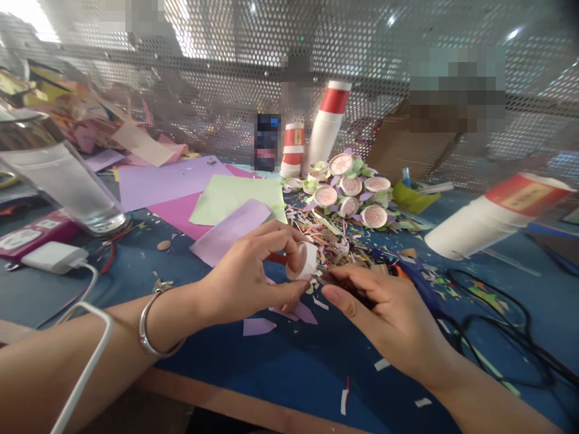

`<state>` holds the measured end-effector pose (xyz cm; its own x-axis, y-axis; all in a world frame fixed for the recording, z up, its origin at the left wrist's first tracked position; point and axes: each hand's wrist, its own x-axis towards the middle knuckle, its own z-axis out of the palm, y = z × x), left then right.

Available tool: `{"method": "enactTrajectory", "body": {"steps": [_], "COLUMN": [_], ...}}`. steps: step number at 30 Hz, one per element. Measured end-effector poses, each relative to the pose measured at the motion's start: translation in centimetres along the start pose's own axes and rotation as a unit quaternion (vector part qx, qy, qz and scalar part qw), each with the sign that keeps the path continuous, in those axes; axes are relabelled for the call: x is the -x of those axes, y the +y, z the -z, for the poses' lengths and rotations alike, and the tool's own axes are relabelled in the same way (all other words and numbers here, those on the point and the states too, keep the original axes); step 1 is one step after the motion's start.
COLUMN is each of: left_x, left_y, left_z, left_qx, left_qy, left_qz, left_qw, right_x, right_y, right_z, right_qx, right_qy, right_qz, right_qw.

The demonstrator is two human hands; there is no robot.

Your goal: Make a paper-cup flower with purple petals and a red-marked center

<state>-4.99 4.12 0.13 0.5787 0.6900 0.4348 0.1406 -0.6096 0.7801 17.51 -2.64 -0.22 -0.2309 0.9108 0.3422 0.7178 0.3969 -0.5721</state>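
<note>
left hand (253, 268) pinches small ring (310, 260): white, round, short-walled; right hand (386, 307) near.

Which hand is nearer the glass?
Left. The left hand is to the right of the glass and closer to the desk's front edge, not touching it; the right hand is farther right.

Glare above, smear at the edges

Lit brightly from behind the perforated panel (235, 90), with white glare at upper left. Stretched and blurred toward the drinking glass (67, 193) and right-hand paper-cup stack (474, 229). Pixelated in patches. Clearest around the left hand (246, 271).
</note>
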Motion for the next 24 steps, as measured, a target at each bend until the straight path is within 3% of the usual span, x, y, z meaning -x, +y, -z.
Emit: {"method": "enactTrajectory", "body": {"steps": [4, 14, 24], "left_x": [-0.06, -0.07, 0.32], "left_y": [0.11, 0.84, 0.86], "left_z": [-0.07, 0.18, -0.25], "left_qx": [-0.018, -0.084, -0.152], "left_qy": [0.014, 0.012, 0.039], "left_qz": [-0.008, -0.037, -0.095], "left_qw": [1.0, 0.996, 0.983], "right_x": [-0.04, -0.18, 0.08], "right_y": [-0.11, -0.44, -0.57], "right_z": [-0.09, 0.18, 0.43], "right_qx": [0.001, -0.035, -0.046], "right_qy": [-0.009, -0.056, -0.05], "right_qz": [0.016, -0.021, -0.018], "right_qw": [1.0, 0.998, 0.998]}}
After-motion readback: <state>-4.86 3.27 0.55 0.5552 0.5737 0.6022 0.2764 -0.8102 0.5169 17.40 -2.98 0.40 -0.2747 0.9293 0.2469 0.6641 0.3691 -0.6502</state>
